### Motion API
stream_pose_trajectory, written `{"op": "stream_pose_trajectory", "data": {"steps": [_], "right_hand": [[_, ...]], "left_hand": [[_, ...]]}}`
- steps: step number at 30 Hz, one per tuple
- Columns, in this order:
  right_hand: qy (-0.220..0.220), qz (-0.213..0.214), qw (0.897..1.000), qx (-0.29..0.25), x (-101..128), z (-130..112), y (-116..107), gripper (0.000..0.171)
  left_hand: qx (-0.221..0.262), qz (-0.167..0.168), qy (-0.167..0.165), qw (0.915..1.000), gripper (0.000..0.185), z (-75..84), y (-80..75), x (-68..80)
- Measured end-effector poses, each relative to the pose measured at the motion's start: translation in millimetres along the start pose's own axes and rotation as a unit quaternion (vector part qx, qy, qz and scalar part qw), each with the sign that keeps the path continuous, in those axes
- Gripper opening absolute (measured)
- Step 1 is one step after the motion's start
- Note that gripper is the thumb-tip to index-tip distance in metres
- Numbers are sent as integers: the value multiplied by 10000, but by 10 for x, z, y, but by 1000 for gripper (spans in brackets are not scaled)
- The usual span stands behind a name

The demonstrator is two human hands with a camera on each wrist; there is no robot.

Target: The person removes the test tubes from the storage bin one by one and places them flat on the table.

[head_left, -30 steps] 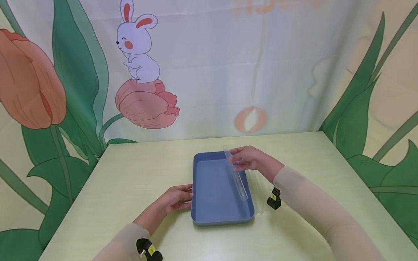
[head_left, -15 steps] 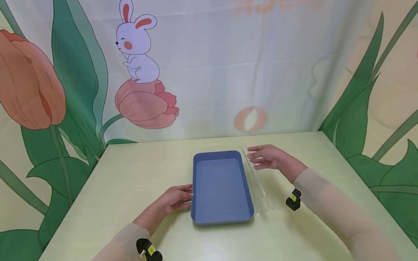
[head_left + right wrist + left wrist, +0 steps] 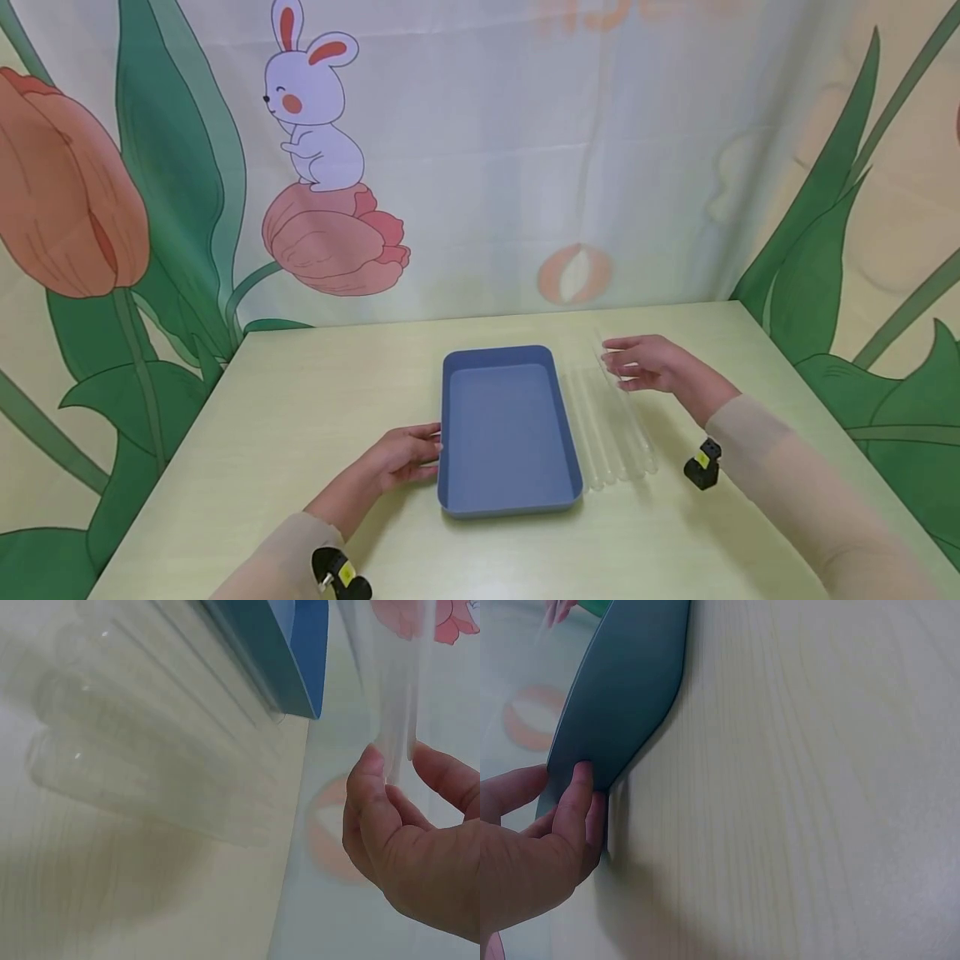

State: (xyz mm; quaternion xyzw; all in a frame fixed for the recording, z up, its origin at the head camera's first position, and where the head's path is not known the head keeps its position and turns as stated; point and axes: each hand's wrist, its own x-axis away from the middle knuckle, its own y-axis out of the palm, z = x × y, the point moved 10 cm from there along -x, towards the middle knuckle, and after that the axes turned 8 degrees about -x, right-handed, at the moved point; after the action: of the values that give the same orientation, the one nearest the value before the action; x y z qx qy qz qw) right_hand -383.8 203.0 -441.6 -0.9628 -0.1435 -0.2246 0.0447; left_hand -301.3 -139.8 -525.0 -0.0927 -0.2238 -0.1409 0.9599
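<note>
My right hand (image 3: 643, 364) pinches a clear test tube (image 3: 401, 690) near its far end, right of the tray. In the right wrist view, thumb and fingertips close on the tube from both sides. Several more clear test tubes (image 3: 597, 442) lie side by side on the table, their rounded ends toward me. A blue rectangular tray (image 3: 510, 511) stands just left of them, with nothing in it. Against the tray's left side rests my left hand (image 3: 405, 457). Its fingertips (image 3: 582, 771) touch the outer wall in the left wrist view.
The pale wood-grain table (image 3: 337, 375) ends at a printed curtain (image 3: 480, 167) with a rabbit and tulips. A small black camera (image 3: 702, 464) sits at the right wrist, and another black camera (image 3: 342, 572) at the left.
My right hand has carried the test tube from over the tray to the right, past the tray's edge and over the other tubes' side. The left hand and the tray stay put.
</note>
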Motion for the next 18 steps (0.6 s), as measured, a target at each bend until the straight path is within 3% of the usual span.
{"op": "stream_pose_trajectory", "data": {"steps": [9, 18], "right_hand": [[122, 475, 9985, 249, -2, 137, -268, 62], [336, 673, 9972, 49, -97, 379, -432, 61]], "left_hand": [[6, 39, -18, 10000, 59, -14, -2, -19], [28, 22, 13, 10000, 60, -26, -14, -29]]}}
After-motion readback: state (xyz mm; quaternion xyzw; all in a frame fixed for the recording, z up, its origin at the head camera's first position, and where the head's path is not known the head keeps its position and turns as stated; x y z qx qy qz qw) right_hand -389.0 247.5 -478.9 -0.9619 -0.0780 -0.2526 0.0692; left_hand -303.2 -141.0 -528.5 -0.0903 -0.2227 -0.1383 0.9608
